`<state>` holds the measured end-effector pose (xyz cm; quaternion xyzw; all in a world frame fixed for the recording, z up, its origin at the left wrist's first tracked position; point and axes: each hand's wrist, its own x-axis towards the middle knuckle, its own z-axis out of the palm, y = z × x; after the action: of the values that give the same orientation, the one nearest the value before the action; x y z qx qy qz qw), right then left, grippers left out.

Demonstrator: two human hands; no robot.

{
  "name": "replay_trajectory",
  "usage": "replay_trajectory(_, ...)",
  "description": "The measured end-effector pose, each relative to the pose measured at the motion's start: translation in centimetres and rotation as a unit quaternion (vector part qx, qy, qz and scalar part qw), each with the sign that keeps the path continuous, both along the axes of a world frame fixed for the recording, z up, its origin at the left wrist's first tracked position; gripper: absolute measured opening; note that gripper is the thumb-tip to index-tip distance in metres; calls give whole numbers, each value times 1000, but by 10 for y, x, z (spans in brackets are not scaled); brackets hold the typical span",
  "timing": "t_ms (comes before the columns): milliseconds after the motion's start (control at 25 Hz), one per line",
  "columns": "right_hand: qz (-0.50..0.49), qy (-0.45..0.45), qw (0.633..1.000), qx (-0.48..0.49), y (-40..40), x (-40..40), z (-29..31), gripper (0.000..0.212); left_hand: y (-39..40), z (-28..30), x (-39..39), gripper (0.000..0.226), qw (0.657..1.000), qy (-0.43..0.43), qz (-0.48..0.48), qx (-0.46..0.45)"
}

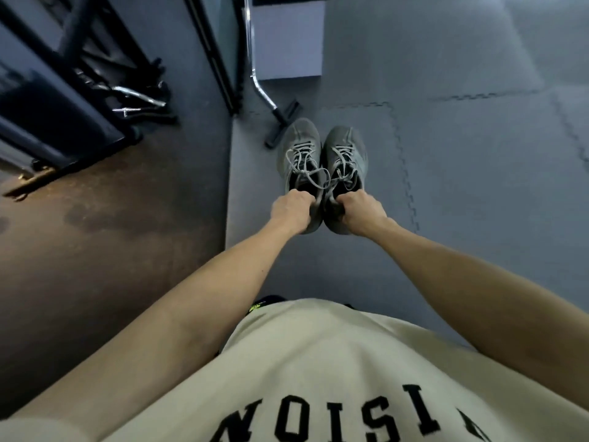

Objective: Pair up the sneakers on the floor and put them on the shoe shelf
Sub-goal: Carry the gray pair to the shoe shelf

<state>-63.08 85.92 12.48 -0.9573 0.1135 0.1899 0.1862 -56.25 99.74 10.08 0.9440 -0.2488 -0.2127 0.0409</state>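
A beige shirt (334, 371) fills the near edge. Beyond it, the left hand (291, 212) and right hand (358, 213) each curl their fingers round a grey sneaker's heel, left sneaker (299, 154) and right sneaker (344, 153) touching side by side, toes pointing away from the fingers over the grey floor mat (462, 173)

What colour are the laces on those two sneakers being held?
Grey, matching the grey-green lace-up sneakers; the head view, the only one, shows them.
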Motion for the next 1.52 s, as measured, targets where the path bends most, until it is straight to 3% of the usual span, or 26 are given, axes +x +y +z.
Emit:
replay_trajectory(320,-124,-14,992,-15,-168,8,-22,15,-182,-11,39,8,991,14,-132,-9)
replay_trajectory(600,-192,-12,981,0,-287,85,-43,7,-310,-18,130,15,981,31,-192,-9)
replay_trajectory(960,-234,-2,972,7,-432,236,-31,10,-467,-5,293,17,969,39,-243,-9)
replay_trajectory(1520,-179,2,984,14,-723,515,-33,11,-744,-4,555,14,984,34,-177,11)
